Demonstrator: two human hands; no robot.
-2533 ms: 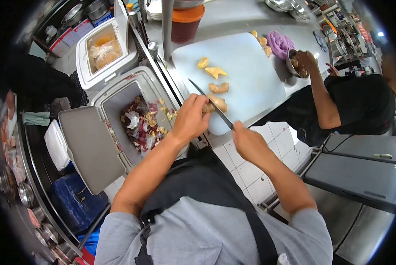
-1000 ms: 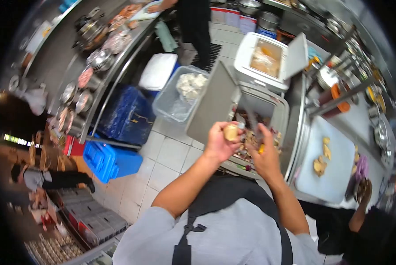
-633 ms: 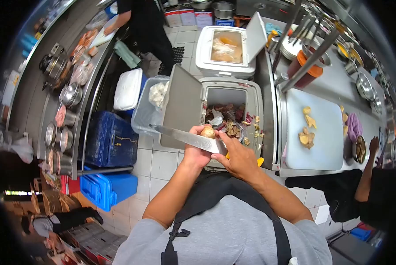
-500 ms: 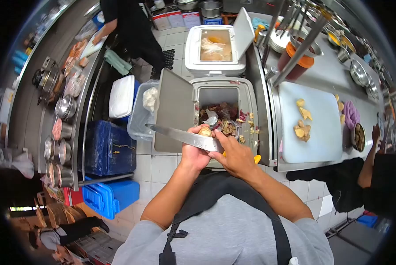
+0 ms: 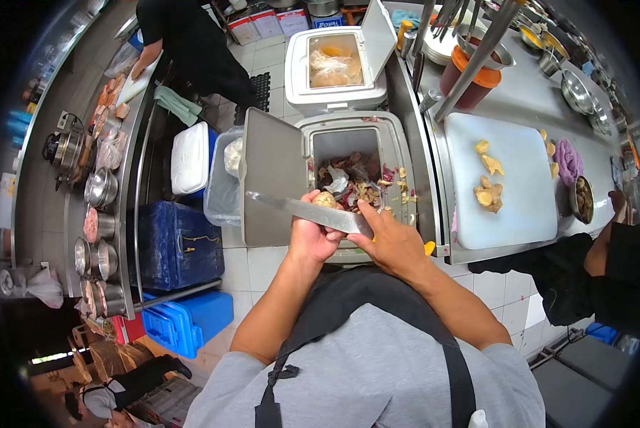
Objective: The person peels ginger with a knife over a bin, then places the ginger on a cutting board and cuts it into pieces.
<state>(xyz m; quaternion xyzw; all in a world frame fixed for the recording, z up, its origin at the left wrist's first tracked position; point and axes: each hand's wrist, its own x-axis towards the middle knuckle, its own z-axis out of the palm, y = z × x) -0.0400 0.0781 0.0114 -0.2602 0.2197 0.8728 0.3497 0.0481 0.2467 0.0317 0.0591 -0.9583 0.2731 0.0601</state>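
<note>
My left hand (image 5: 311, 241) is closed around a pale brown piece of ginger (image 5: 325, 200), held over the near side of a grey bin. My right hand (image 5: 397, 246) grips a knife (image 5: 313, 212); its yellow handle end shows past the palm. The broad blade points left, lying across my left fingers just in front of the ginger and hiding part of it. Inside the open grey bin (image 5: 400, 153) are peelings and scraps, with more bits on its rim. To the right, a white cutting board (image 5: 509, 221) carries a knobby ginger root (image 5: 488, 194) and smaller peeled pieces (image 5: 491, 165).
The bin's raised lid (image 5: 273, 178) stands left of the opening. Behind is a white cooler (image 5: 298, 89) with its lid up. A purple cloth (image 5: 567, 162) and a metal bowl (image 5: 582, 201) sit beside the board. Co-workers stand at far left (image 5: 191, 50) and right (image 5: 620, 271).
The view has shifted slightly. The blade now lies a little lower against the ginger, leaving more of the ginger visible. Both hands keep their holds.
</note>
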